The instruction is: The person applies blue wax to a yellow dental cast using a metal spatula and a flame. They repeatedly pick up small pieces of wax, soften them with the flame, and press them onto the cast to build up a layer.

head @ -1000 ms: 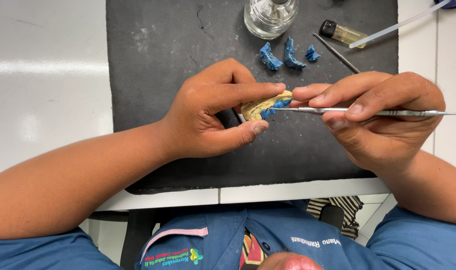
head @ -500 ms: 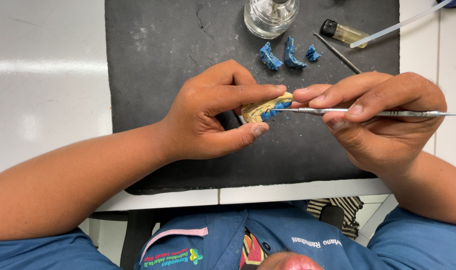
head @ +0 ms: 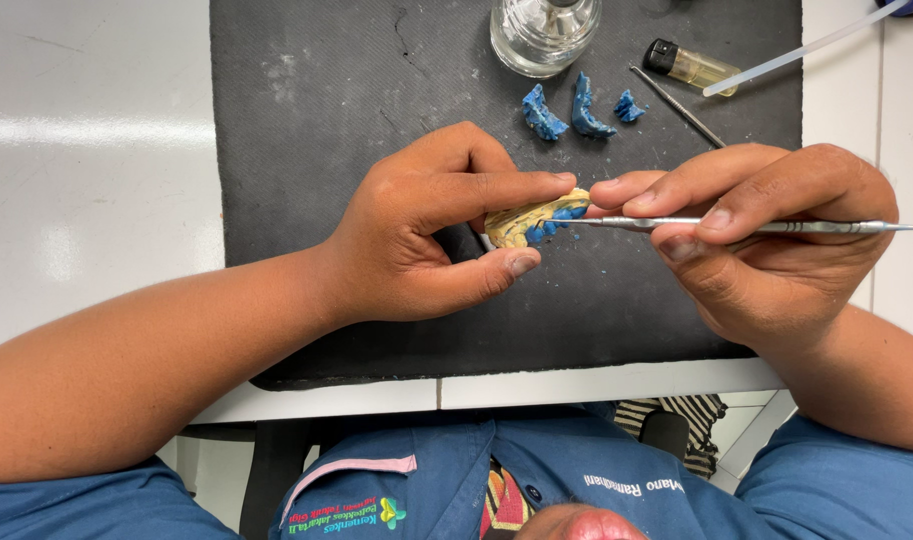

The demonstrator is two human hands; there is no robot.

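Observation:
My left hand (head: 432, 235) pinches a small yellow dental cast (head: 522, 222) with blue wax on its teeth, held just above a dark grey mat (head: 317, 140). My right hand (head: 767, 240) grips a thin metal carving tool (head: 777, 227) like a pen. The tool's tip touches the blue wax at the right end of the cast. My right index finger rests against the cast's edge.
Three blue wax pieces (head: 577, 108) lie on the mat beyond my hands. A glass jar (head: 544, 30) stands at the far edge, with a small yellow lighter (head: 689, 64), a second metal tool (head: 677, 105) and a clear tube (head: 797, 48) to its right. White table (head: 87, 150) surrounds the mat.

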